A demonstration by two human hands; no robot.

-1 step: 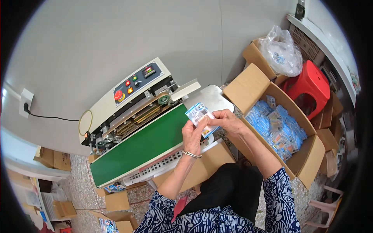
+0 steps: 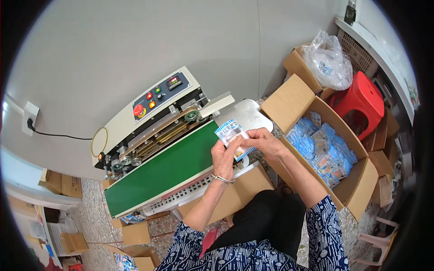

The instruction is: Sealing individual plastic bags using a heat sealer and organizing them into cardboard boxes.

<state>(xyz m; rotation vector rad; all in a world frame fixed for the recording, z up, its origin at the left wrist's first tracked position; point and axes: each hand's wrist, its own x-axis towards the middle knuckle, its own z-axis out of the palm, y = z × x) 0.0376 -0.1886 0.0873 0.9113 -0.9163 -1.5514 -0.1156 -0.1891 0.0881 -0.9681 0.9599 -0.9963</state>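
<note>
A small blue-and-white printed packet (image 2: 230, 130) is held up between both my hands, over the right end of the machine's green belt. My left hand (image 2: 223, 156) pinches its lower left side, thumb on the front face. From the right, my right hand (image 2: 264, 142) grips its edge with fingers curled and thumb close to the left thumb. Part of the packet is hidden behind the fingers. Beyond it stands the band sealing machine (image 2: 149, 113) with lit buttons, and its green conveyor belt (image 2: 167, 174) runs down to the left.
On my right, an open cardboard box (image 2: 289, 101) holds many similar packets (image 2: 321, 147). Behind it are a clear plastic bag (image 2: 327, 63) and a red stool (image 2: 364, 97). A metal plate (image 2: 248, 113) sits at the belt's right end. Below the belt is a white perforated basket (image 2: 181, 197).
</note>
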